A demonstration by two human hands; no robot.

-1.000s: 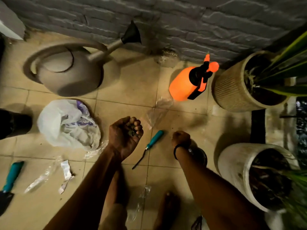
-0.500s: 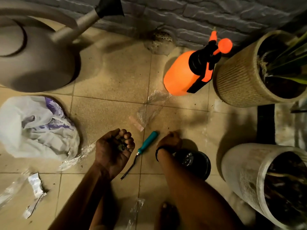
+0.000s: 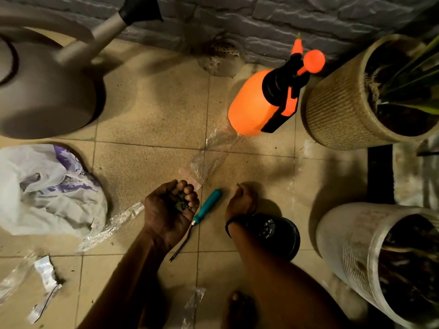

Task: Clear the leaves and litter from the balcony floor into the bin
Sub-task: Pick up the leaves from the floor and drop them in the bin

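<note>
Head view, items on the tiled floor [image 3: 152, 119]:

1. Left hand [image 3: 169, 210]: palm up, mid-floor, grip cupped with fingers curled round a small heap of dark leaf litter [image 3: 181, 203].
2. Right hand [image 3: 241, 200]: knuckles up, grip curled, fingertips down at the tile (whether they pinch anything cannot be told); dark wristband [image 3: 231, 222].
3. Teal-handled weeding fork [image 3: 206, 206]: lies flat between the two hands, metal prongs toward the person.
4. Clear wrapper [image 3: 211, 157]: crumpled, just beyond the left hand, its far end touching the sprayer's base.
5. Orange pressure sprayer [image 3: 251, 105]: upright near the floor's wall edge, black-and-orange pump head.
6. Grey watering can [image 3: 47, 96]: far left corner, spout toward the wall.
7. White plastic bag [image 3: 47, 193], purple print: crumpled, left of the left hand; a clear film strip [image 3: 116, 222] lies between them.
8. Torn paper scraps [image 3: 45, 274]: near left.
9. Ribbed planter [image 3: 337, 110]: beside the sprayer; second planter [image 3: 351, 252] at near right.
10. Black round pot [image 3: 275, 233]: by the right wrist.
11. Floor drain [image 3: 223, 53]: at the wall edge.
</note>
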